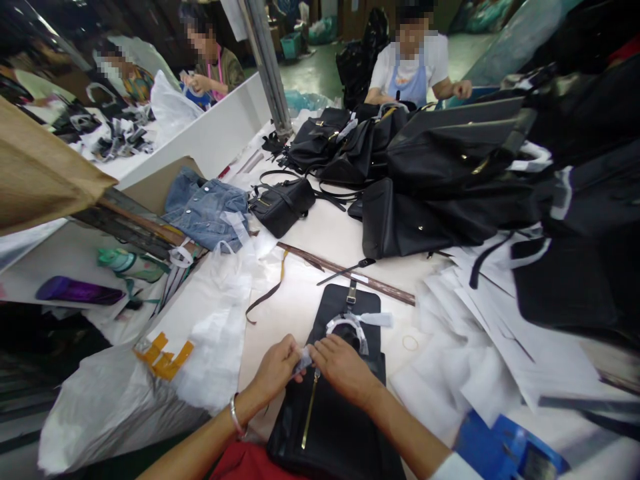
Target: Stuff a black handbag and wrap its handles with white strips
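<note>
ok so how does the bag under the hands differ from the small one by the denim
The near bag is larger than the small bag. The near bag has a white-wrapped handle; the small bag shows no white wrap. Both are black with gold zips.

No lettering, brand, number or sign can be read here. A small mark on the light-blue apron [416, 85] worn by a co-worker [436, 59] is too blurred to make out, as is any print on the purple bottle [80, 291].
</note>
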`<state>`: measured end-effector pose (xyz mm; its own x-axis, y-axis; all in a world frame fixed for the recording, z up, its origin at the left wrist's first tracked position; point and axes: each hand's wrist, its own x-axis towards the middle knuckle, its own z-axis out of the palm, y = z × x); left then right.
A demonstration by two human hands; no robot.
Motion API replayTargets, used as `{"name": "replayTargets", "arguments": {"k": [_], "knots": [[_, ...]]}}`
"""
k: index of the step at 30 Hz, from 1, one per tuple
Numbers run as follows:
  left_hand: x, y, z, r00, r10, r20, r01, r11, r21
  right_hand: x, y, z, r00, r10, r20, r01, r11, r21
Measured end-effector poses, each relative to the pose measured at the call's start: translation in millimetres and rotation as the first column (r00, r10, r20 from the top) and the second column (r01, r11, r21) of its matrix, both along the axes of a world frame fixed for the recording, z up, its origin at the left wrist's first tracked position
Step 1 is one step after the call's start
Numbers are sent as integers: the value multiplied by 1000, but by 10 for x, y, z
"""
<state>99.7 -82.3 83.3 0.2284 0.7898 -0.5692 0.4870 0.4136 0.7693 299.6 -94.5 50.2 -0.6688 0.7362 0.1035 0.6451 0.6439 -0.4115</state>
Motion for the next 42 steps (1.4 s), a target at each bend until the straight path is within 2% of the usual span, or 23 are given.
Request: {"name": "replayTargets", "arguments": {"k": [1, 5, 6, 12, 17, 22, 26, 30, 32, 34, 36, 42], "knots": [[6, 10, 8, 1000, 3, 0, -3, 1000, 0, 12, -4, -22, 1000, -15, -7, 15, 1000, 13], [22, 41, 15, 1000, 20, 13, -19, 1000, -12, 180, 41, -126, 972, -230, 47, 228, 973, 45], [34, 47, 8, 1000, 22, 14, -22, 1000, -12, 202, 46, -145, 966, -251, 59, 249, 968, 41], [143, 75, -61, 998, -48, -42, 49, 999, 23, 103, -100, -128, 991, -117, -59, 117, 993, -1], [193, 114, -72, 993, -93, -69, 94, 995, 17, 283, -133, -205, 947, -306, -100, 296, 949, -107], [279, 166, -123, 976, -144, -165, 154, 987, 53, 205, -42, -356, 939, -344, 7, 344, 935, -87], [394, 213, -184, 913, -236, -333, 281, 955, 92, 18, -38, -352, 947, -320, 16, 321, 945, -61], [504, 240, -225, 820, -334, -465, 418, 904, 89, 28, -122, -388, 935, -353, -41, 350, 934, -70], [531, 253, -234, 794, -360, -490, 450, 890, 75, 82, -184, -444, 900, -428, -78, 422, 903, -84], [545, 270, -236, 782, -383, -491, 468, 882, 56, 106, -250, -510, 845, -527, -90, 517, 849, -112], [567, 289, -232, 764, -397, -510, 484, 874, 45, 71, -310, -568, 814, -574, -85, 559, 815, -151], [701, 340, -203, 679, -393, -620, 557, 826, 87, -61, -370, -617, 842, -509, -176, 463, 851, -248]]}}
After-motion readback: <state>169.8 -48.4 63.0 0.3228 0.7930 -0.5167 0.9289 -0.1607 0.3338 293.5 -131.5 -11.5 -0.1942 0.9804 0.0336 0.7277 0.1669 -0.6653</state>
